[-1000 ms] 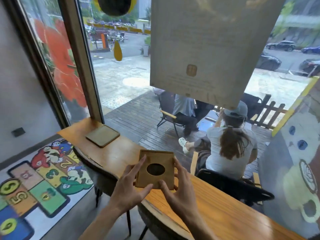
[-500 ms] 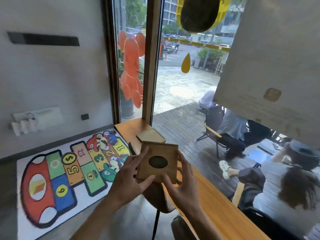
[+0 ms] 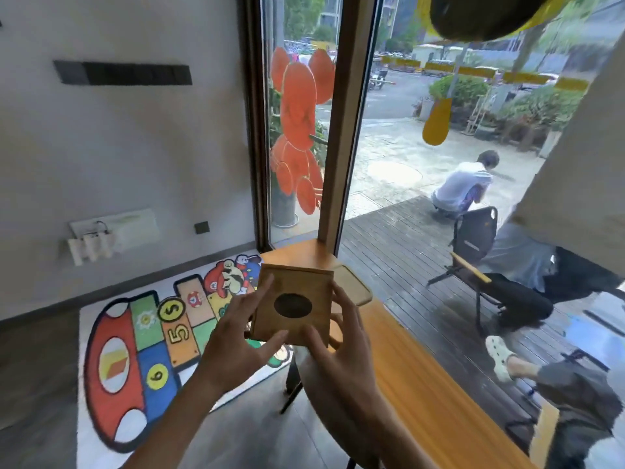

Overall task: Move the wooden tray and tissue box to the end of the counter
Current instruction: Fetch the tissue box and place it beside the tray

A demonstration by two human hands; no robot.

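A square wooden tissue box (image 3: 293, 305) with a dark oval hole in its top is held up in the air in front of me, over the counter's near edge. My left hand (image 3: 236, 336) grips its left side and front corner. My right hand (image 3: 338, 340) grips its right side. Behind the box, the flat wooden tray (image 3: 355, 286) lies on the wooden counter (image 3: 416, 384) close to the far end by the window post; the box hides the tray's left part.
The counter runs along a big window from the post (image 3: 341, 130) toward the lower right. A stool (image 3: 294, 377) stands under the counter's edge. A colourful hopscotch mat (image 3: 145, 350) covers the floor at left. People sit on the deck outside.
The view has swung left and closed in on the counter's far end. Both hands have carried the tissue box along the counter, now close in front of the tray.
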